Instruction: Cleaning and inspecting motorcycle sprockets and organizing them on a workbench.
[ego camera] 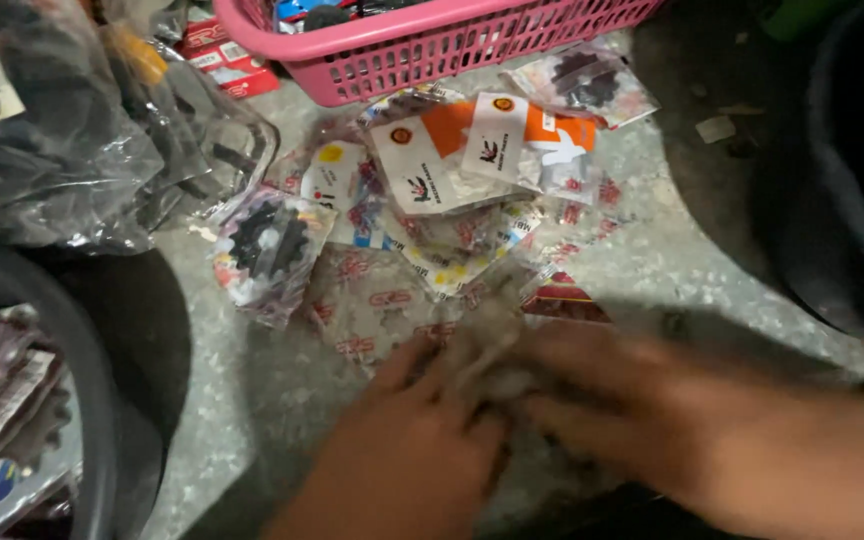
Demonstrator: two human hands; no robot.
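Both hands are working low in the view, over a concrete floor [652,250] that is covered with small plastic packets. The left hand [407,445] and the right hand [612,395] are meeting over one clear packet [487,350], which is lying at the near edge of the pile, just below a packet with a red label [567,295]. Both hands are blurred by movement, so I cannot tell how far the fingers are closing, or whether they are really pinching the packet or only pressing on it. To handle this packet well, it seems better to be gripping the thin plastic by its edge with the fingertips and lifting it straight, because the neighbouring packets are overlapping and could be sliding away with it. A packet with a black sprocket [267,245] is lying to the left, well apart from the hands, and a pink basket [432,50] is standing behind the pile. Dark tyres are bordering the floor on both sides.
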